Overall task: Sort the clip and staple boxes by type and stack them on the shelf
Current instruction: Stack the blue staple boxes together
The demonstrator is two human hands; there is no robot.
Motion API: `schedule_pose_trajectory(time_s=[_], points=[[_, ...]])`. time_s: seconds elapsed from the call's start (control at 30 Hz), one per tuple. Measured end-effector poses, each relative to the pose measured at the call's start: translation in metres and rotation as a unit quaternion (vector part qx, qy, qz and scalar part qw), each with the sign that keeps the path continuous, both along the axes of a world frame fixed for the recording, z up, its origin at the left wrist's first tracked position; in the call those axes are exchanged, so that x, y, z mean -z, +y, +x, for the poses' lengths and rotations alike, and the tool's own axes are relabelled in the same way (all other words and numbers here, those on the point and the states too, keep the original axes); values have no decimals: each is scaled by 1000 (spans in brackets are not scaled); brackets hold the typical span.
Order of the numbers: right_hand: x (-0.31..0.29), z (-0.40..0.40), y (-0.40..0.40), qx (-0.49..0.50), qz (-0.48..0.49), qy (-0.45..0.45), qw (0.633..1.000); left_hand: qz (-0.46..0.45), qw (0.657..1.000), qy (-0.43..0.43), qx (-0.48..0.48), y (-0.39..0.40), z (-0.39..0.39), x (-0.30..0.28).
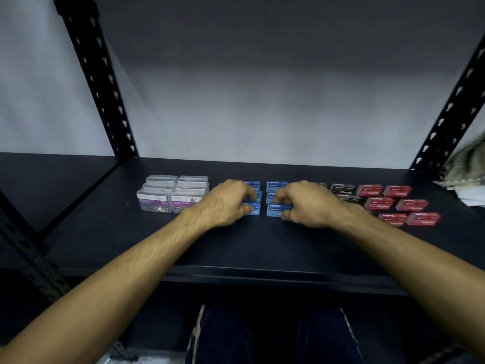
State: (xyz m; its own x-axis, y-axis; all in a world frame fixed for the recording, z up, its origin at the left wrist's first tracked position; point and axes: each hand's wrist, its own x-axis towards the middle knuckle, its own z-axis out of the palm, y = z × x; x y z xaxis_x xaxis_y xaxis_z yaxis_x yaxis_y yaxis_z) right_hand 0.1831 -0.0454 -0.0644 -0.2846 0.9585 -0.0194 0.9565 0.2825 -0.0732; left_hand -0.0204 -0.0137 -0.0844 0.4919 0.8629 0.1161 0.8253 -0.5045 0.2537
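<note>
While both hands sit on the shelf (262, 248), left grip (227, 203) and right grip (305, 204) each pinch blue staple boxes (275, 185), clear paper-clip boxes (170, 195) just left, red boxes (399, 203) off right.

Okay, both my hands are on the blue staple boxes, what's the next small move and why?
Probably slide the two columns of blue staple boxes together. Your left hand grips the left column and your right hand the right, with a bare gap of shelf between them, while the clear paper clip boxes already sit tight.
</note>
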Motion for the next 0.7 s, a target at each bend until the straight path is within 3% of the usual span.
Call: schedule_pose_trajectory(time_s=[0.3, 0.7], points=[[15, 0, 3, 10, -16, 101, 995, -29, 999, -16, 13, 6, -6, 4], [23, -17, 12, -7, -6, 127, 992, -26, 999, -20, 15, 9, -15, 3]])
